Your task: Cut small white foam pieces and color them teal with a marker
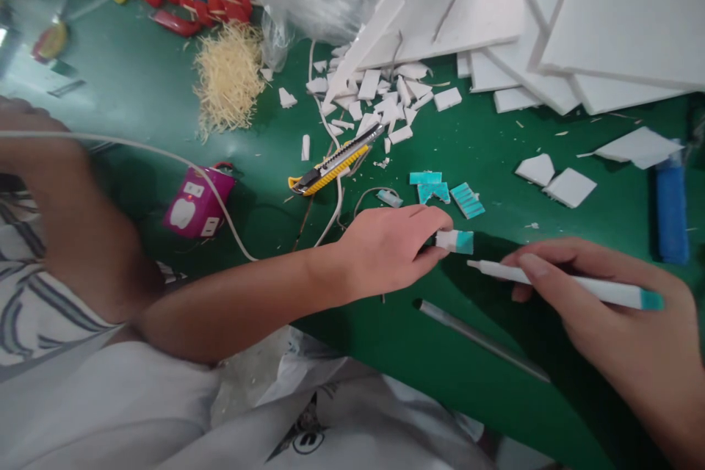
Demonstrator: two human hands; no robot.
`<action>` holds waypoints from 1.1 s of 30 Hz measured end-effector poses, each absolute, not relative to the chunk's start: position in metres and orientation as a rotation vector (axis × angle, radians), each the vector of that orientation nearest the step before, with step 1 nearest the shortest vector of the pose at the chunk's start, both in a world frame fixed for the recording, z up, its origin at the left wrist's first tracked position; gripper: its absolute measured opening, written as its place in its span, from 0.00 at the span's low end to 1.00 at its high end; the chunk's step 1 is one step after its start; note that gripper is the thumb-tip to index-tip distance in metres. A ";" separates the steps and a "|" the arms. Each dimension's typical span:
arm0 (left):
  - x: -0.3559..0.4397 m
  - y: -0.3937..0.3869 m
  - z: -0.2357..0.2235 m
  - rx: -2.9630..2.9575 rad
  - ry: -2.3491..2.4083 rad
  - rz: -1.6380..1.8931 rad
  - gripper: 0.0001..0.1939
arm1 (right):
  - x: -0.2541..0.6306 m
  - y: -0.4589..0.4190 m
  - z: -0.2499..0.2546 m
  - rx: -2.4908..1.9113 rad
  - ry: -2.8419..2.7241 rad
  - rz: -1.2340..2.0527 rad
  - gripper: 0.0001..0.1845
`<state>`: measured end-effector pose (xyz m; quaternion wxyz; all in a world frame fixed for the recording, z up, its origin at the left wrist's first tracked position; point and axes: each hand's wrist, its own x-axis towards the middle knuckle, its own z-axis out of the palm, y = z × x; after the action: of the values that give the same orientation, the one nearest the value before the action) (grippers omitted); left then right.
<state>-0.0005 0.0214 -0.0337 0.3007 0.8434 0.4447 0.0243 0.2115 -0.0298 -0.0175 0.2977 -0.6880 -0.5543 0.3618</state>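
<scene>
While pinching a small white-and-teal piece [456,241] in the left hand [393,246] and grasping a white marker [600,290] in the right hand [620,341], holding both over the green table [529,404] inside its near edge, could easily smear the left hand by overshooting so short a protruding end, or drop the piece by pinching too loosely.

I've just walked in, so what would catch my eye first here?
Probably the right hand holding a white pen, its tip pointing towards a small teal-ended piece pinched in the left hand. Beyond them on the green table, a yellow cutter lies beside a heap of white scraps. Further left, a bright purple box stands out.
</scene>
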 end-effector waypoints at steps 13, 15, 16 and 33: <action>-0.002 0.021 -0.035 2.231 1.183 0.062 0.10 | 0.210 -0.028 -0.013 -1.890 -1.305 0.947 0.09; -0.002 0.021 -0.035 2.232 1.183 0.059 0.09 | 0.210 -0.028 -0.013 -1.893 -1.278 0.928 0.07; -0.002 0.021 -0.035 2.234 1.182 0.057 0.09 | 0.210 -0.028 -0.013 -1.889 -1.289 0.929 0.07; -0.001 0.021 -0.035 2.242 1.182 0.071 0.09 | 0.209 -0.028 -0.014 -1.911 -1.293 0.928 0.08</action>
<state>-0.0012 0.0214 -0.0351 0.2984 0.8440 0.4448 0.0269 0.2093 -0.0283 -0.0138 0.3214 -0.7277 -0.4921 0.3534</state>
